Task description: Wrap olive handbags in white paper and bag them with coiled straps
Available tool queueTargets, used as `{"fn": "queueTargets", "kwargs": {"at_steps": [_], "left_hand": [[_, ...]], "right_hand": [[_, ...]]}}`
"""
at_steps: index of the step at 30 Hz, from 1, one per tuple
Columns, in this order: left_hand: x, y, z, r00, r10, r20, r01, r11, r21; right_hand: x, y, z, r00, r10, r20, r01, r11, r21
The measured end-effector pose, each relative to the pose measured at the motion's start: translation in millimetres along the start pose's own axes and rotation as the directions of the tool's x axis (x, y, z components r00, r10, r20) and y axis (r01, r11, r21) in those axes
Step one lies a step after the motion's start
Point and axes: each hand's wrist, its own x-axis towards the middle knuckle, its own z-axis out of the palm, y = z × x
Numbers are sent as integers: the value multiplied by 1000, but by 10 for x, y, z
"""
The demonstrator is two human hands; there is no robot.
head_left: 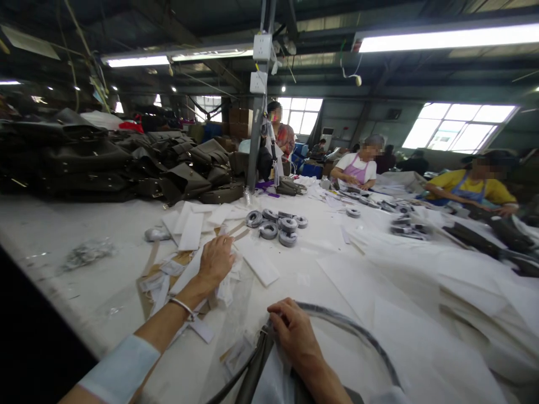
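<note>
Overhead: lit tubes (446,39)
White tabletop (105,219): bag heap (84,163), grey coils (288,242)
Obstacle: pillar (255,132)
Left hand (217,260): at white cards (191,231), grip unclear
Right hand (295,331): gripping dark bag (254,365)

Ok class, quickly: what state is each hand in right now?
Left hand: over white strips; open or closed cannot be told.
Right hand: closed, holding the plastic-wrapped bag handle.

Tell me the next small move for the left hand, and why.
Probably have the left hand pinch one of the white slips and lift it toward the bag. That hand is right over the pile, while the right hand is at the bag's top. Whether the left fingertips hold anything, I can't tell.
</note>
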Motion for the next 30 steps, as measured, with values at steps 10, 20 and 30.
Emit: {"fn": "queueTargets", "kwargs": {"at_steps": [10,20,30], "left_hand": [[835,900,841,882,450,137,-446,893,-58],[1102,1334,1318,889,400,223,-408,913,-9],[424,1302,712,921,386,62,-383,922,-51]], "right_hand": [[-7,43,93,1000,3,-29,-2,999,33],[-6,189,207,998,-2,-61,8,995,97],[135,243,266,895,339,-289,-239,912,333]]}}
